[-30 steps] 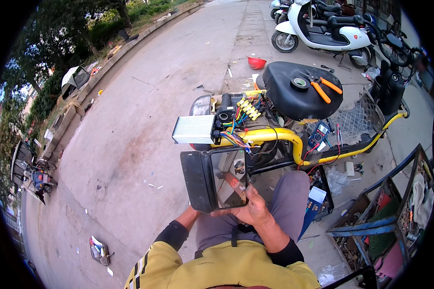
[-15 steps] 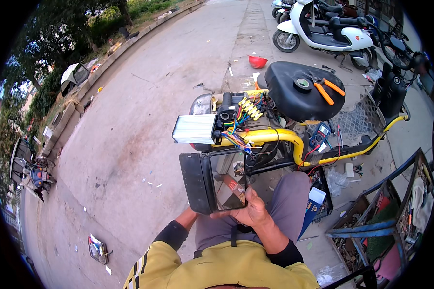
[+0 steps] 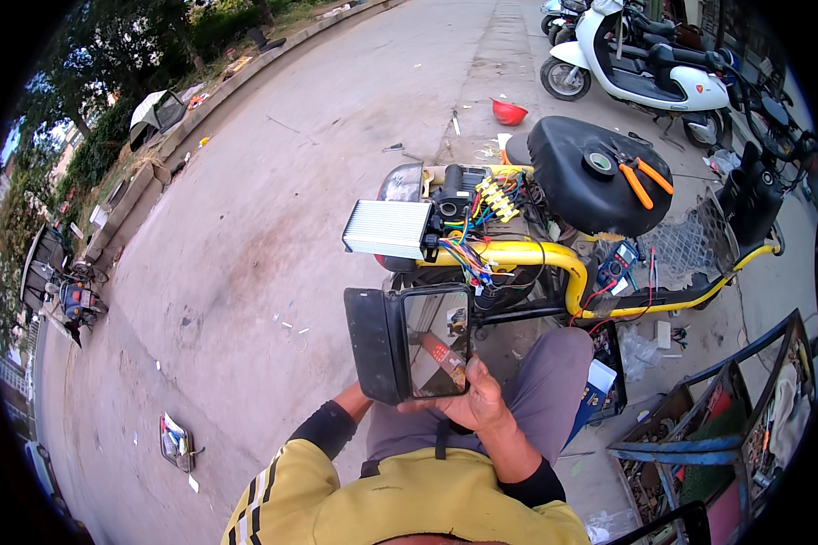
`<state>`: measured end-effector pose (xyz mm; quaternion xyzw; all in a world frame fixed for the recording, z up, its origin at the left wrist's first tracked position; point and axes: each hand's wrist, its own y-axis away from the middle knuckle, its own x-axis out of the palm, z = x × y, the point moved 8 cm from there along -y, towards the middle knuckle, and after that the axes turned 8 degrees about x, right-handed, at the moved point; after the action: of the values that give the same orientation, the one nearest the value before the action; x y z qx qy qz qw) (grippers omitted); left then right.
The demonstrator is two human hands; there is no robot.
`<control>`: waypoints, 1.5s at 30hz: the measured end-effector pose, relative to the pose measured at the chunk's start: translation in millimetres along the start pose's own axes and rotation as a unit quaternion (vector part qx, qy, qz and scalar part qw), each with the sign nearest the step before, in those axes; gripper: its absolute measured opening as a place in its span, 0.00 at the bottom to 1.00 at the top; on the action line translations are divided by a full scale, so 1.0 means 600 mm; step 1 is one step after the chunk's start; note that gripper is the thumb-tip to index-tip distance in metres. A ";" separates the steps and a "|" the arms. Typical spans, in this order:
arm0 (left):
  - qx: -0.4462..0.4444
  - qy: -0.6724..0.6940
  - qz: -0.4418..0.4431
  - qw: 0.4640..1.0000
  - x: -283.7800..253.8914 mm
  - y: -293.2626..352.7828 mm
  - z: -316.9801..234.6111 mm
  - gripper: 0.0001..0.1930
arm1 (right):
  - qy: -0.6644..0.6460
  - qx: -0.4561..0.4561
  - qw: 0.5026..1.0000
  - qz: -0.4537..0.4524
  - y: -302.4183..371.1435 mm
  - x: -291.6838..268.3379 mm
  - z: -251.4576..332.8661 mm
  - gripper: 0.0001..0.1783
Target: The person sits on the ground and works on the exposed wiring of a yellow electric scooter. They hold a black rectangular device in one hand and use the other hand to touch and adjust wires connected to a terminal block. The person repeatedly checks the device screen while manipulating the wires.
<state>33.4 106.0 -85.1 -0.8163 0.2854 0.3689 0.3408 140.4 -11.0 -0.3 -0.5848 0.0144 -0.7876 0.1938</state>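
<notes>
A phone (image 3: 438,341) in a black flip case is held up over my lap, its cover (image 3: 374,345) folded out to the left. Its glossy screen carries an image or reflection with a reddish shape. My right hand (image 3: 477,400) grips the lower right corner, thumb along the edge. At the lower left, my left hand (image 3: 354,398) goes behind the cover, and its fingers are hidden. Just beyond stands a stripped scooter with a yellow frame (image 3: 554,256). A silver finned controller box (image 3: 388,228), coloured wires (image 3: 466,257) and a yellow terminal strip (image 3: 497,199) sit on it.
Orange-handled pliers (image 3: 643,184) and a tape roll (image 3: 599,163) lie on the black scooter seat (image 3: 577,195). A multimeter (image 3: 618,262) rests on the footboard. At right stands a metal parts bin (image 3: 682,445). Farther off are a red bowl (image 3: 509,113) and a white scooter (image 3: 641,77).
The surroundings have shifted rightward in the picture as the view turned slightly. My hands keep the same hold on the phone, which stays nearly in place over my lap.
</notes>
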 end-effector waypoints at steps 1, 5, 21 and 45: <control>-0.001 0.000 0.000 1.000 0.000 0.001 0.001 0.23 | 0.000 0.000 1.000 0.004 0.000 -0.001 -0.001 0.45; -0.003 -0.003 0.003 1.000 0.000 0.005 0.004 0.23 | 0.004 0.001 1.000 0.001 -0.001 0.004 -0.002 0.44; -0.002 -0.005 0.015 1.000 0.003 0.005 0.011 0.22 | -0.001 -0.006 0.999 0.039 -0.002 -0.001 0.003 0.39; 0.008 -0.013 0.013 1.000 -0.001 0.002 0.022 0.20 | 0.010 -0.009 1.000 -0.003 -0.013 0.006 0.035 0.44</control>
<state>26.8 115.6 -91.9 -0.8049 0.2943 0.3817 0.3461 156.8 -0.6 11.3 -0.5790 0.0218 -0.7936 0.1858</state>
